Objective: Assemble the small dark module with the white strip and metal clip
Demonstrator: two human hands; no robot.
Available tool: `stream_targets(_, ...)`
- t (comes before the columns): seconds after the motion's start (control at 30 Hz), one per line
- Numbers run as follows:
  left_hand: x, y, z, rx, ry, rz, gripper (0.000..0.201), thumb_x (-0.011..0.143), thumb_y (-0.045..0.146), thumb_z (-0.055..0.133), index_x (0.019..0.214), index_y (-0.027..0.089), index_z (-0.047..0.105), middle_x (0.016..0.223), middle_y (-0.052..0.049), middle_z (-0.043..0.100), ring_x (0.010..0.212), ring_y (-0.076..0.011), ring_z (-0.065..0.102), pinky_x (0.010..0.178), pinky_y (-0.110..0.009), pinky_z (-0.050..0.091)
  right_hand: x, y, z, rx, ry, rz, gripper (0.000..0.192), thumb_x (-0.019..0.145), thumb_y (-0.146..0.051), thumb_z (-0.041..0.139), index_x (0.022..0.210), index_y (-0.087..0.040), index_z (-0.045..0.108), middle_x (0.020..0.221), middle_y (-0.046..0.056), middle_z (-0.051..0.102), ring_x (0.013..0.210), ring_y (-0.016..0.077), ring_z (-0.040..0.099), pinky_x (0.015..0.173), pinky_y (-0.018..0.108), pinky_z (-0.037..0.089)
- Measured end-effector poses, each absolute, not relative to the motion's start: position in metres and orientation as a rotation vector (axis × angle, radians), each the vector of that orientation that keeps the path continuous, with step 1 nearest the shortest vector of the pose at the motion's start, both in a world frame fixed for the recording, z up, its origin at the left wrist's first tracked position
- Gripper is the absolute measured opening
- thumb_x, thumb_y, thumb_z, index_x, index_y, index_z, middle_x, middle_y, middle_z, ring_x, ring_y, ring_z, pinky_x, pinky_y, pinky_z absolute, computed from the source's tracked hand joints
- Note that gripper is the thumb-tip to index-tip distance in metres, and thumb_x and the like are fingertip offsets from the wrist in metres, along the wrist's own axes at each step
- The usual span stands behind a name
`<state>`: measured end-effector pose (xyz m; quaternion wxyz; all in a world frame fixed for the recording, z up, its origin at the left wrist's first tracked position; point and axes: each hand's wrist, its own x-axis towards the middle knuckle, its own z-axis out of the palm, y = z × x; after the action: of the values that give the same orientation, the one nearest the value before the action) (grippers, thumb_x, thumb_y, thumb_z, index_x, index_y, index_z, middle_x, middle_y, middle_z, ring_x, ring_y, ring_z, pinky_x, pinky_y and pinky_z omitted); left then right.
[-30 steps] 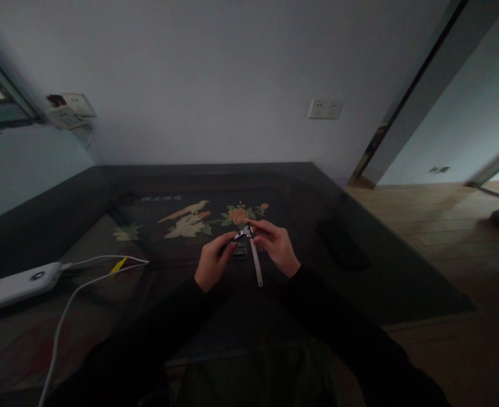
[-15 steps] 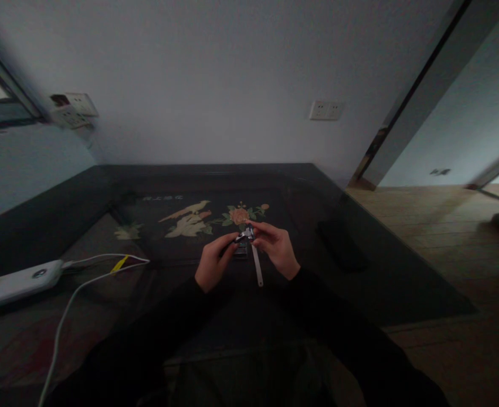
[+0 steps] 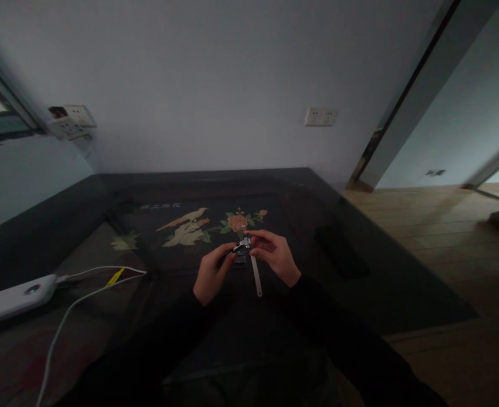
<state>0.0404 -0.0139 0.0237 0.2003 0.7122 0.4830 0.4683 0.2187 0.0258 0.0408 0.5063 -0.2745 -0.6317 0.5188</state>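
Note:
My left hand (image 3: 212, 273) is closed, thumb and forefinger pinching a small shiny metal piece (image 3: 244, 244) with a dark part toward the left. What kind of thing it is cannot be made out. At the other end of that piece, my right hand (image 3: 276, 255) has its thumb and forefinger closed about it. Below the fingers, a narrow silver strip with a hole at its end, like a steel ruler (image 3: 256, 277), lies on the dark tabletop (image 3: 232, 328). A small dark case (image 3: 240, 258) with shiny bits lies just under the metal piece, partly hidden by my left fingers.
On the left lies a white power bank (image 3: 18, 299) with a white cable (image 3: 69, 311) bearing a yellow tag (image 3: 116, 276). A dark flat object (image 3: 341, 252) lies right of my hands. Behind the table rises a wall with a socket (image 3: 321, 117).
The whole view has shifted slightly, so the table and hands appear a little lower. Both hands keep hold of the metal piece, with only slight finger movement.

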Motion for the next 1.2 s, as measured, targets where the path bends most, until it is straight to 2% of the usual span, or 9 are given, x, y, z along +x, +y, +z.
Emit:
stream_targets(0.27, 0.038, -0.013, 0.022, 2.018, 1.384, 1.273, 0.024, 0.089, 0.031, 0.046, 0.103, 0.016, 0.061, 0.088, -0.004, 0.068, 0.075, -0.0136, 0.063, 0.070, -0.022, 0.048, 0.223, 0.025, 0.045, -0.730, -1.644, 1.154, 0.041, 0.069, -0.040, 0.073, 0.104, -0.019, 0.067, 0.081, 0.003, 0.060, 0.071, 0.0130, 0.055, 0.062, 0.024, 0.046)
stream_targets(0.57, 0.032, -0.006, 0.022, 2.055, 1.380, 1.245, 0.026, 0.087, 0.031, 0.049, 0.101, 0.016, 0.065, 0.097, -0.009, 0.070, 0.086, -0.0194, 0.066, 0.078, -0.029, 0.051, 0.231, 0.031, 0.045, -0.759, -1.824, 1.016, 0.038, 0.074, -0.038, 0.070, 0.109, -0.022, 0.066, 0.081, 0.002, 0.059, 0.070, 0.0127, 0.052, 0.062, 0.025, 0.043)
stream_targets(0.7, 0.037, -0.010, 0.024, 1.971, 1.364, 1.226, 0.023, 0.087, 0.030, 0.049, 0.100, 0.017, 0.063, 0.089, -0.006, 0.070, 0.077, -0.0165, 0.065, 0.071, -0.026, 0.051, 0.224, 0.027, 0.038, -0.752, -1.651, 1.156, 0.041, 0.073, -0.040, 0.071, 0.109, -0.021, 0.067, 0.081, 0.002, 0.059, 0.071, 0.0125, 0.053, 0.062, 0.024, 0.045)
stream_targets(0.8, 0.042, -0.015, 0.023, 1.902, 1.325, 1.223, 0.022, 0.089, 0.031, 0.047, 0.099, 0.017, 0.061, 0.080, -0.003, 0.067, 0.068, -0.0135, 0.061, 0.064, -0.023, 0.049, 0.216, 0.021, 0.030, -0.739, -1.470, 1.319, 0.045, 0.071, -0.044, 0.070, 0.111, -0.022, 0.066, 0.077, 0.001, 0.056, 0.064, 0.0104, 0.051, 0.055, 0.021, 0.043)
stream_targets(0.93, 0.044, -0.018, 0.021, 1.870, 1.304, 1.235, 0.022, 0.089, 0.031, 0.048, 0.099, 0.017, 0.061, 0.081, -0.002, 0.066, 0.070, -0.0134, 0.060, 0.065, -0.022, 0.047, 0.213, 0.018, 0.027, -0.730, -1.393, 1.394, 0.047, 0.069, -0.045, 0.072, 0.111, -0.023, 0.066, 0.076, -0.001, 0.055, 0.062, 0.0092, 0.050, 0.053, 0.020, 0.042)
stream_targets(1.1, 0.039, -0.015, 0.030, 1.977, 1.324, 1.250, 0.019, 0.088, 0.027, 0.050, 0.099, 0.018, 0.063, 0.088, -0.004, 0.067, 0.080, -0.0154, 0.062, 0.072, -0.024, 0.047, 0.224, 0.021, 0.042, -0.753, -1.600, 1.225, 0.041, 0.073, -0.039, 0.071, 0.111, -0.025, 0.066, 0.079, 0.001, 0.057, 0.071, 0.0121, 0.053, 0.063, 0.024, 0.045)
stream_targets(1.2, 0.036, -0.014, 0.037, 2.063, 1.311, 1.243, 0.019, 0.088, 0.024, 0.049, 0.099, 0.019, 0.064, 0.088, -0.004, 0.066, 0.080, -0.0152, 0.062, 0.072, -0.024, 0.047, 0.232, 0.023, 0.050, -0.784, -1.720, 1.117, 0.038, 0.073, -0.038, 0.071, 0.109, -0.025, 0.067, 0.077, 0.000, 0.056, 0.069, 0.0122, 0.052, 0.063, 0.024, 0.044)
